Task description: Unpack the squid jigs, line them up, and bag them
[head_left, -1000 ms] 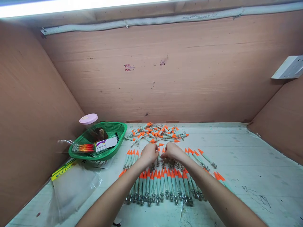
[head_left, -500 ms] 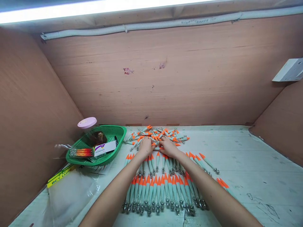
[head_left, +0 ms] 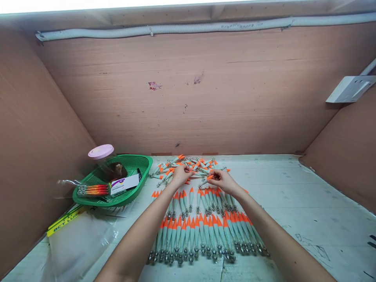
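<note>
Pale green squid jigs with orange tips and metal hook crowns lie in a loose pile near the back wall. At the pile's front left, my left hand is closed, with a jig's orange end showing at its fingertips. My right hand, to the right, pinches a squid jig by its orange end, the hooks pointing left and down. Below the hands, more jigs stand side by side in an upper row and a longer lower row, orange tips toward the wall. My forearms cover parts of both rows.
On the left sits a green basket with a pink-lidded jar, a bagged bundle of red-yellow pieces and a white label card. Clear plastic bags lie before it. A white socket box is on the right.
My hands have moved apart. My right hand has shifted right with a squid jig at its fingertips, while my left hand stays near the pile. The camera view has shifted slightly.
</note>
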The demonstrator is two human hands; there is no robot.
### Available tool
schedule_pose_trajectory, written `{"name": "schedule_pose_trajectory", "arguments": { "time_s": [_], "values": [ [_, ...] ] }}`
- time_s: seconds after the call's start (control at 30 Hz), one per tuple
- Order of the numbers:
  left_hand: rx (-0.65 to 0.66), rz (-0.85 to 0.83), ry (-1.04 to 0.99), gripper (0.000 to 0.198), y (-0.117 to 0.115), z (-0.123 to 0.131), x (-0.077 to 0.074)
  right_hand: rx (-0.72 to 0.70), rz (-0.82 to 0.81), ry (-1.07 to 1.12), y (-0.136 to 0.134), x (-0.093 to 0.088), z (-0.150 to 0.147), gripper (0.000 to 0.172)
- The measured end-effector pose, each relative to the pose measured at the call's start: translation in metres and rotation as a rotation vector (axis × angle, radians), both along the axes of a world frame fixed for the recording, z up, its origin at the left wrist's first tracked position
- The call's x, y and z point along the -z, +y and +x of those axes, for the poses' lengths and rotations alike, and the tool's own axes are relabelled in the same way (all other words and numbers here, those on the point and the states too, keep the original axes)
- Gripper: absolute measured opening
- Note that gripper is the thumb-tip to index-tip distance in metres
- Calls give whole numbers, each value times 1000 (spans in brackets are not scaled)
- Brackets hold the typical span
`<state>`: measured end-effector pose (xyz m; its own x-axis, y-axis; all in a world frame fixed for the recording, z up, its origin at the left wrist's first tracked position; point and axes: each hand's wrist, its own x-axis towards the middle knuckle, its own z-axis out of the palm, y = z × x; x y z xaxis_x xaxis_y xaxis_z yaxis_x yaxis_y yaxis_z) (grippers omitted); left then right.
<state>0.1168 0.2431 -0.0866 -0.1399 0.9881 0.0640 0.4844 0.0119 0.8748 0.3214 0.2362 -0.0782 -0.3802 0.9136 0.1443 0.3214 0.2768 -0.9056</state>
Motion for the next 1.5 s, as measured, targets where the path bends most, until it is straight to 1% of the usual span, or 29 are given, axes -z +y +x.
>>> {"name": "schedule_pose_trajectory", "arguments": {
  "time_s": [0.13, 0.33, 0.4, 0.5, 0.57, 0.7, 0.87, 0.93, 1.0, 1.07, 1.17, 1.27, 1.37, 1.43, 1.5],
  "values": [
    [10, 27, 9, 11, -2, 12, 0, 91, -75, 190, -9, -6, 26, 36],
    [52, 144, 11, 13, -8, 39, -6, 256, -144, 427, -14, -4, 47, 43],
    [41, 178, 0, 13, -7, 47, -8, 296, -151, 490, -16, -2, 51, 46],
    [-20, 207, -38, 14, -2, 53, -12, 342, -156, 574, -18, -1, 55, 47],
    [-46, 197, -78, 16, 3, 52, -14, 360, -162, 620, -19, -1, 58, 45],
    [1, 139, -158, 19, 11, 47, -16, 369, -192, 683, -19, -2, 61, 42],
    [-33, 74, -316, 33, 22, 51, -17, 369, -237, 736, -22, -5, 60, 41],
    [-33, 23, -390, 35, 24, 54, -20, 361, -262, 743, -24, -7, 61, 42],
    [-5, -31, -464, 36, 22, 58, -26, 344, -291, 742, -28, -10, 60, 44],
    [63, -88, -540, 35, 14, 62, -35, 312, -320, 740, -33, -16, 59, 45],
    [218, -172, -649, 34, -11, 66, -53, 234, -357, 736, -45, -30, 54, 43],
    [363, -226, -736, 35, -42, 65, -69, 94, -384, 715, -62, -46, 49, 38],
    [511, -263, -832, 36, -68, 60, -80, -56, -389, 706, -80, -59, 44, 32],
    [568, -282, -867, 37, -82, 55, -85, -103, -386, 703, -89, -64, 41, 29],
    [573, -293, -859, 37, -93, 52, -89, -126, -387, 692, -96, -66, 39, 26]
  ]
}}
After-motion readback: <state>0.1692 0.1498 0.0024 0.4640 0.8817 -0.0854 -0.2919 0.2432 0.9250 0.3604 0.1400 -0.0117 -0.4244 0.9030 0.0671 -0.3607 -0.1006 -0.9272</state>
